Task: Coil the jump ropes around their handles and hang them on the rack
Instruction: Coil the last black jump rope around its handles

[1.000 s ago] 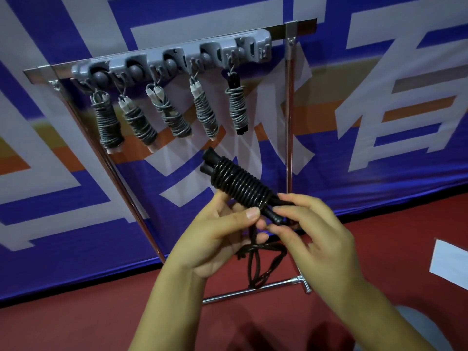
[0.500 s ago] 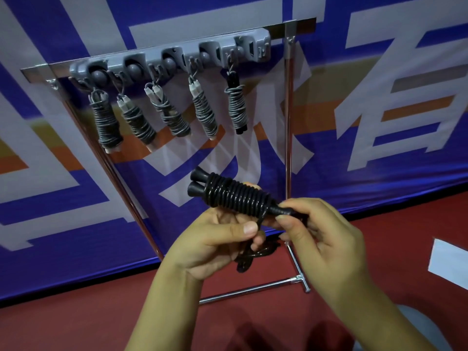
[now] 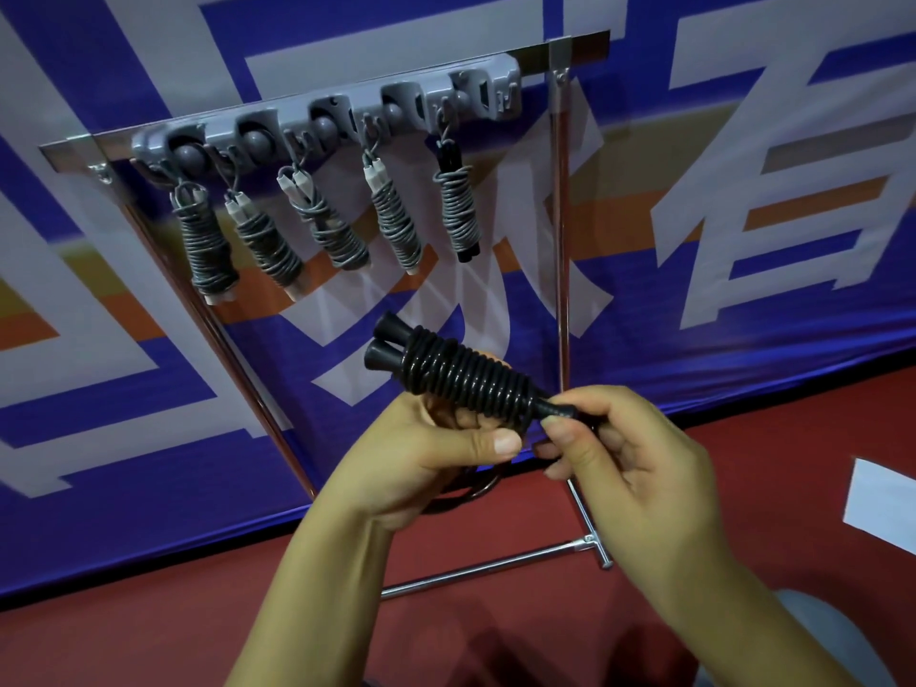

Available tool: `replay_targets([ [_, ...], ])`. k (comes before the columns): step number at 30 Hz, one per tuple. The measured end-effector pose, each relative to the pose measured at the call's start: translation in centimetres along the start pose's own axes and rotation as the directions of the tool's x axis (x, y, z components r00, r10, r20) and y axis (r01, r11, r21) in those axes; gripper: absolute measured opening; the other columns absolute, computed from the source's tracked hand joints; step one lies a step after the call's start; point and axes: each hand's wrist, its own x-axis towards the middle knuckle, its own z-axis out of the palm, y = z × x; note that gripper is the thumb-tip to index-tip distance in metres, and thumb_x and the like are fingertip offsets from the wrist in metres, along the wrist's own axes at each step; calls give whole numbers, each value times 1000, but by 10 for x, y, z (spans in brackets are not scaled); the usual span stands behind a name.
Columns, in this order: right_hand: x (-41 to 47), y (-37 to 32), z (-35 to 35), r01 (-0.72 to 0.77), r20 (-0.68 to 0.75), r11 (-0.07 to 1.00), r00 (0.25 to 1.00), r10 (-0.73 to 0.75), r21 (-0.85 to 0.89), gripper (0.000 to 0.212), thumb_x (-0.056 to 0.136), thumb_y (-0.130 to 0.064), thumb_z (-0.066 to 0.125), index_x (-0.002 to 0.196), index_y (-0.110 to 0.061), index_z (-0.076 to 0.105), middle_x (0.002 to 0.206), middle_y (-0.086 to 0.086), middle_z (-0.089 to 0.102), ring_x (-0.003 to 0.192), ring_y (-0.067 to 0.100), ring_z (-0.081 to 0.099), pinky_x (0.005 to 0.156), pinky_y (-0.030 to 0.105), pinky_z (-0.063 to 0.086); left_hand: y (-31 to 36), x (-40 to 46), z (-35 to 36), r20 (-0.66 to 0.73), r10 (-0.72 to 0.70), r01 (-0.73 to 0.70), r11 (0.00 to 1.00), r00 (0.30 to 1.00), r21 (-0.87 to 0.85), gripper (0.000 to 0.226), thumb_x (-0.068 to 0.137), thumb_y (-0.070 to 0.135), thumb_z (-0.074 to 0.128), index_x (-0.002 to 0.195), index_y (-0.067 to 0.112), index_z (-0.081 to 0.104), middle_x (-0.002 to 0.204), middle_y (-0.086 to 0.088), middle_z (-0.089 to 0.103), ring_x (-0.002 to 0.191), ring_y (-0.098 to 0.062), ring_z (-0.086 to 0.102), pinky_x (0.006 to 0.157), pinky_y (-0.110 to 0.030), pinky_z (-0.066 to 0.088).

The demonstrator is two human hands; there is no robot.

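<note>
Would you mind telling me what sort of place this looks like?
Probably a sports hall or gym storage corner: a metal rack hung with coiled jump ropes, a red sports-type floor, and a large blue printed banner behind.

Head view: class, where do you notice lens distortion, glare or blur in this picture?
Head view: wide-angle bending bows the rack posts and banner edges; glare streaks the chrome posts; the black jump rope and both hands look sharp; the paper at the right edge is soft.
</note>
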Motion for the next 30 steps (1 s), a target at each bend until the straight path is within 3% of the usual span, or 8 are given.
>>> replay_targets([
  [4,3,-6,0,-183,11,974,983,183,137,1,84,-31,65,84,-31,65,78,-2,70,62,11,68,57,15,51,-2,0,6,-77,35,-35,999,996,6,26,64,-6,71,71,18,71,63,6,61,61,-6,58,61,-17,47],
  [8,3,-10,4,-359,54,890,932,358,281,20,84,-38,61,77,-20,65,70,2,68,53,13,63,49,21,48,-10,1,8,-159,64,-66,998,985,-11,43,58,8,76,96,-1,57,71,-6,58,66,-13,56,62,-20,49],
  [12,8,-13,3,-532,157,716,838,523,453,30,77,-36,53,80,-7,61,61,-1,64,46,9,55,42,17,43,-12,1,17,-220,121,-121,993,968,15,40,60,4,77,94,5,55,81,-5,67,75,-16,66,68,-24,52],
  [14,10,-11,1,-558,196,702,824,531,444,34,77,-39,52,88,-7,61,68,0,67,50,10,59,44,19,46,-13,1,20,-276,127,-118,992,953,47,38,62,-1,75,94,7,58,85,-7,68,80,-21,67,71,-26,53],
  [17,8,2,2,-429,52,876,902,429,221,34,74,-52,60,99,-29,53,94,0,70,77,8,69,63,22,52,-14,0,22,-361,148,-126,989,921,83,33,61,0,73,90,13,62,84,-5,69,79,-19,66,69,-24,52],
  [20,6,10,-2,-102,8,990,995,103,-92,41,74,-51,67,110,-47,46,121,-17,56,109,-1,57,83,15,48,-10,0,27,-387,162,-136,986,908,94,28,64,1,70,85,17,64,73,-2,63,65,-12,60,57,-19,48],
  [24,5,20,0,211,135,925,975,-177,-314,36,79,-34,62,115,-31,54,122,-16,53,113,-4,52,93,11,41,-9,3,28,-410,64,-108,991,910,-85,27,67,1,65,93,6,57,59,1,51,44,-6,43,42,-16,35],
  [30,6,32,-1,267,53,874,962,-269,-406,22,82,-24,60,102,-18,66,115,-8,62,104,7,60,92,14,44,-15,3,29,-382,-25,-41,985,924,-165,31,70,5,66,98,2,55,58,0,47,41,-7,32,39,-18,27],
])
